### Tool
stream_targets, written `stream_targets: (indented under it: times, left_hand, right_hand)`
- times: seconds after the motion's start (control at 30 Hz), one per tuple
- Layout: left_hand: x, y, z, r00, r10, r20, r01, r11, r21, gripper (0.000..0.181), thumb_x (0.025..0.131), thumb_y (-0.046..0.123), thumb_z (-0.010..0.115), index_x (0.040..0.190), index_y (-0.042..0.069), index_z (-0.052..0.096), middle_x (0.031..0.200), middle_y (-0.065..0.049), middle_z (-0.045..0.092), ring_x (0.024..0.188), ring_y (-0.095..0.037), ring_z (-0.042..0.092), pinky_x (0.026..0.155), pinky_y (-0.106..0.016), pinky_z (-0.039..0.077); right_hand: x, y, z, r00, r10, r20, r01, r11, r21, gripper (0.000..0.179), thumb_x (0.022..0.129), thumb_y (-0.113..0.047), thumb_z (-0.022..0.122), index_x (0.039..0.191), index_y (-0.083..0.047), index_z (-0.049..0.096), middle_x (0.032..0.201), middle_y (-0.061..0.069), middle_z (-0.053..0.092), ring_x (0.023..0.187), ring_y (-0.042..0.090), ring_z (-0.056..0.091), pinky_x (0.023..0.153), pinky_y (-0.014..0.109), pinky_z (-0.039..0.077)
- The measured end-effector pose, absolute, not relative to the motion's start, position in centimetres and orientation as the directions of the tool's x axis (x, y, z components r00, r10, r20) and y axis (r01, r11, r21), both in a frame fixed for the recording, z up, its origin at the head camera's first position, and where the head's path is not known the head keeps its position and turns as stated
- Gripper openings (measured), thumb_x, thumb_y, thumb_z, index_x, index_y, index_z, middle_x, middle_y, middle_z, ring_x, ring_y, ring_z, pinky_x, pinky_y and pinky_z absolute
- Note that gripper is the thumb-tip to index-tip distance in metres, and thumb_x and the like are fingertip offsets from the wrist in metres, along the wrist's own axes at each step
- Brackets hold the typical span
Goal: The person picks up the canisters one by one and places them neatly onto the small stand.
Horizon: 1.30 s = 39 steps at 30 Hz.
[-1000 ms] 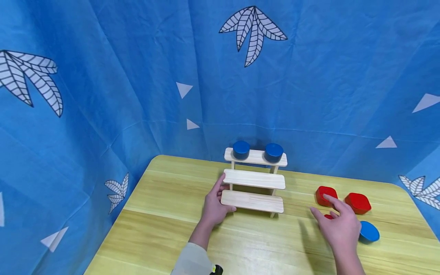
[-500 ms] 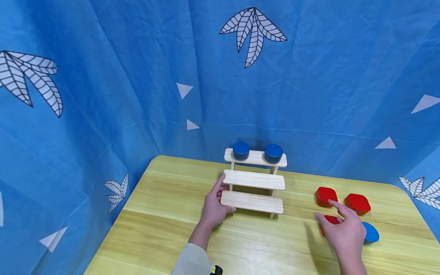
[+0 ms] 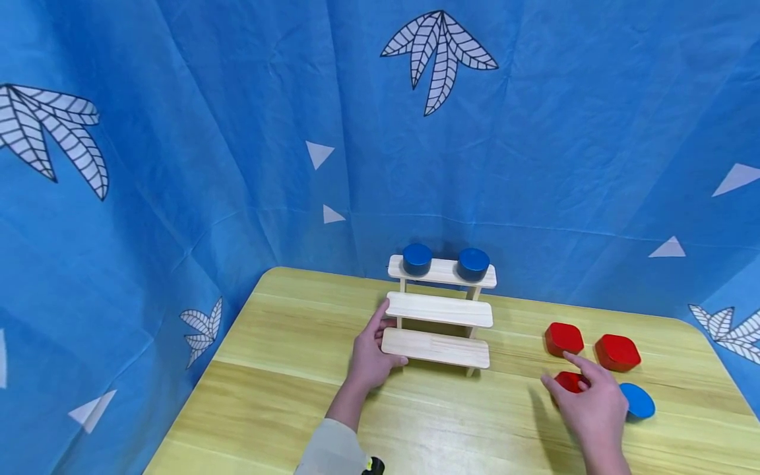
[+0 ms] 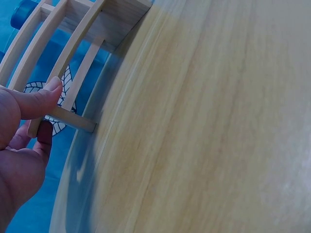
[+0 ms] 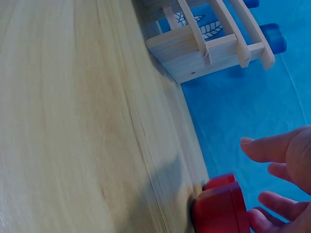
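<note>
A small three-tier wooden display stand (image 3: pixel 439 310) stands near the back of the table. My left hand (image 3: pixel 369 359) grips its left end; in the left wrist view the thumb lies over the edge of a tier and fingers curl beneath. Two round blue containers (image 3: pixel 417 259) sit apart on the top tier. To the right, my right hand (image 3: pixel 596 402) hovers over a red rounded-square container (image 3: pixel 570 380), thumb and fingers spread and holding nothing. The hand partly hides that container. In the right wrist view, fingertips are close to a red container (image 5: pixel 221 208); contact cannot be told.
Two more red containers, one at the left (image 3: pixel 564 339) and one at the right (image 3: pixel 617 352), stand just beyond my right hand. A blue container (image 3: pixel 638 401) is right beside that hand, partly covered. A blue patterned curtain (image 3: pixel 415 152) hangs behind the wooden table (image 3: pixel 267 369).
My right hand has drifted slightly right and nearer me, from over the back-left red container to the nearest red one. The left hand and the stand have stayed put.
</note>
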State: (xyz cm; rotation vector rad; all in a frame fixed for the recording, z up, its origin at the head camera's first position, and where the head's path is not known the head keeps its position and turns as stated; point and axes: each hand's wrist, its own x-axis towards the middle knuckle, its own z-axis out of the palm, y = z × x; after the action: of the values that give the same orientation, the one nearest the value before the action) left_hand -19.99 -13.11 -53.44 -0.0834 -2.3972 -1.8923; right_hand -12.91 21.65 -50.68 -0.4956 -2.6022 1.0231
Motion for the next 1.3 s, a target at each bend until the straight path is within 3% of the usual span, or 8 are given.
stream_targets:
  times: [0.1, 0.33, 0.67, 0.93, 1.3]
  left_hand:
    - [-20.1, -13.1, -53.4, -0.996, -0.015, 0.091, 0.085, 0.231, 0.969, 0.127, 0.058, -0.021, 0.085, 0.153, 0.045, 0.034, 0.123, 0.000, 0.060, 0.106, -0.023, 0.060, 0.081, -0.031, 0.056]
    - [-20.2, -13.1, -53.4, -0.995, -0.010, 0.102, 0.097, 0.232, 0.968, 0.126, 0.059, -0.021, 0.085, 0.153, 0.045, 0.034, 0.123, 0.001, 0.060, 0.106, -0.022, 0.059, 0.082, -0.031, 0.055]
    - [-20.2, -13.2, -53.3, -0.994, 0.003, 0.107, 0.105, 0.222, 0.969, 0.125, 0.059, -0.022, 0.085, 0.155, 0.040, 0.035, 0.123, -0.002, 0.061, 0.107, -0.022, 0.060, 0.082, -0.029, 0.055]
    - [-20.1, -13.1, -53.5, -0.994, -0.004, 0.106, 0.103, 0.217, 0.971, 0.126, 0.058, -0.022, 0.085, 0.155, 0.041, 0.034, 0.123, -0.002, 0.061, 0.107, -0.022, 0.060, 0.082, -0.029, 0.055]
    - [-20.1, -13.2, -53.6, -0.994, 0.003, 0.113, 0.111, 0.212, 0.971, 0.125, 0.059, -0.022, 0.085, 0.155, 0.040, 0.034, 0.124, -0.003, 0.060, 0.108, -0.023, 0.059, 0.082, -0.029, 0.055]
  right_hand:
    - [-12.9, 21.8, -50.9, -0.888, 0.424, 0.176, 0.190, 0.689, -0.700, 0.062, 0.077, -0.021, 0.088, 0.132, -0.004, 0.065, 0.129, 0.024, 0.058, 0.105, 0.041, 0.057, 0.084, 0.052, 0.042]
    - [-13.0, 22.3, -51.0, -0.900, 0.403, 0.168, 0.183, 0.698, -0.692, 0.062, 0.078, -0.019, 0.087, 0.132, 0.000, 0.063, 0.134, 0.027, 0.055, 0.125, 0.048, 0.044, 0.098, 0.063, 0.031]
    - [-12.8, 22.7, -51.4, -0.911, 0.396, 0.120, 0.222, 0.713, -0.665, 0.061, 0.076, -0.017, 0.086, 0.129, 0.003, 0.063, 0.134, 0.029, 0.051, 0.123, 0.049, 0.042, 0.093, 0.061, 0.035]
    - [-12.8, 22.7, -51.9, -0.921, 0.390, 0.009, 0.297, 0.715, -0.633, 0.071, 0.076, -0.020, 0.086, 0.137, 0.002, 0.057, 0.136, 0.032, 0.044, 0.123, 0.052, 0.035, 0.088, 0.067, 0.042]
    - [-12.5, 22.6, -52.6, -0.910, 0.414, 0.014, 0.309, 0.703, -0.640, 0.068, 0.077, -0.018, 0.086, 0.135, 0.000, 0.057, 0.133, 0.033, 0.044, 0.123, 0.053, 0.035, 0.089, 0.069, 0.038]
